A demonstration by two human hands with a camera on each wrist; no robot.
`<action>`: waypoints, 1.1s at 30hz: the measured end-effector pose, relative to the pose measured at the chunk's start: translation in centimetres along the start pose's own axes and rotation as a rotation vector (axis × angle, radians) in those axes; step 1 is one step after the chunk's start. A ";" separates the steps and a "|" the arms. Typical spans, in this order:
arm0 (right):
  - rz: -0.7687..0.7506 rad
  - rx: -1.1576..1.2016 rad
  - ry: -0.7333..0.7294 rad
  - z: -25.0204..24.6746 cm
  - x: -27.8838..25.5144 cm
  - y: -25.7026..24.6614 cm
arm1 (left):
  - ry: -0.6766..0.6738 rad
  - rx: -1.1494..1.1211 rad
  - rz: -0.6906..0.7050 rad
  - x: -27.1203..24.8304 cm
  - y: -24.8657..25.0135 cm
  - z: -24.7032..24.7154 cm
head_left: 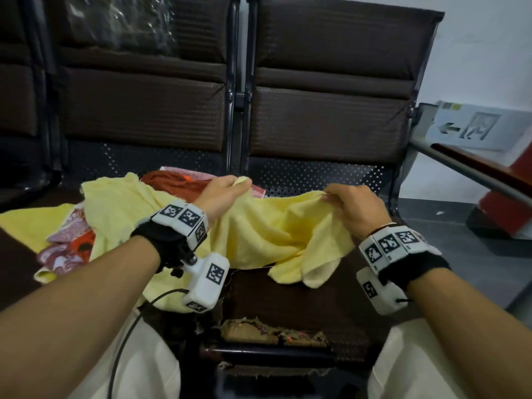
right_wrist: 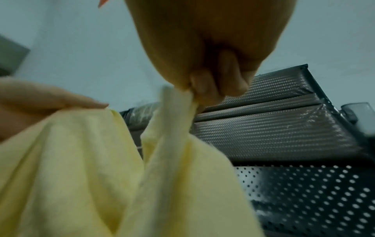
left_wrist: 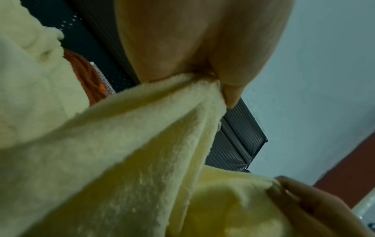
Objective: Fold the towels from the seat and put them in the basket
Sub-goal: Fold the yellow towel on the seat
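Observation:
A pale yellow towel (head_left: 273,231) hangs stretched between my two hands above the brown seat (head_left: 288,300). My left hand (head_left: 230,185) pinches its upper edge on the left, and in the left wrist view the yellow towel (left_wrist: 142,136) runs taut from the thumb and fingers (left_wrist: 231,94). My right hand (head_left: 339,197) pinches the same edge on the right; the right wrist view shows the fingertips (right_wrist: 205,88) closed on a bunched strip of the towel (right_wrist: 172,128). The rest sags down in loose folds. No basket is in view.
A heap of other towels lies on the left seat: another yellow one (head_left: 115,197), an orange one (head_left: 175,180) and a pink-and-red patterned one (head_left: 69,243). Dark padded seat backs (head_left: 328,116) stand behind. A metal armrest (head_left: 460,165) runs at the right.

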State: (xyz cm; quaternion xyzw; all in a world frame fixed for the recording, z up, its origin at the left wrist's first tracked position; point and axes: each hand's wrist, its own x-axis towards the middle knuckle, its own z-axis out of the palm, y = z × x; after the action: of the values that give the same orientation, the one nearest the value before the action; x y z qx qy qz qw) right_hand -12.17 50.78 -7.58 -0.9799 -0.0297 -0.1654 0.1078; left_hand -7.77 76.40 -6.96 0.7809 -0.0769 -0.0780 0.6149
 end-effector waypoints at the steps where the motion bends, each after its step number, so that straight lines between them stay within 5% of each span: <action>1: -0.001 0.009 0.029 0.0 0.0 -0.3 | -0.020 0.016 0.014 -0.1 0.0 0.1; 5: 0.039 0.152 0.027 0.3 0.5 -1.7 | -0.064 0.076 0.081 -0.3 0.1 0.5; 11: 0.037 0.469 -0.208 1.2 0.7 -3.9 | -0.129 0.010 0.077 -0.5 0.8 1.5; 17: -0.146 0.766 -0.454 0.9 0.4 -4.9 | -0.203 0.020 0.079 -0.5 1.5 1.7; 22: 0.125 1.123 -0.257 -0.2 0.7 -3.9 | -0.153 0.435 0.320 0.0 -0.2 0.9; 26: 0.231 1.331 -0.049 -1.4 1.1 -2.9 | 0.053 0.816 0.443 1.1 -1.0 -0.1; 30: 0.270 1.496 0.164 -2.7 1.8 -2.4 | 0.195 0.783 0.424 1.9 -1.0 -1.5; 33: 0.325 1.427 0.255 -2.4 2.2 -2.2 | 0.175 0.648 0.300 1.6 -0.6 -1.6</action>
State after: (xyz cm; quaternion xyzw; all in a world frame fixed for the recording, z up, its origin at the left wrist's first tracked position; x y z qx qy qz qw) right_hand -11.06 52.49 -4.22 -0.6367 0.0283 -0.2004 0.7441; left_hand -5.87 77.73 -7.26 0.9189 -0.1584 0.1087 0.3445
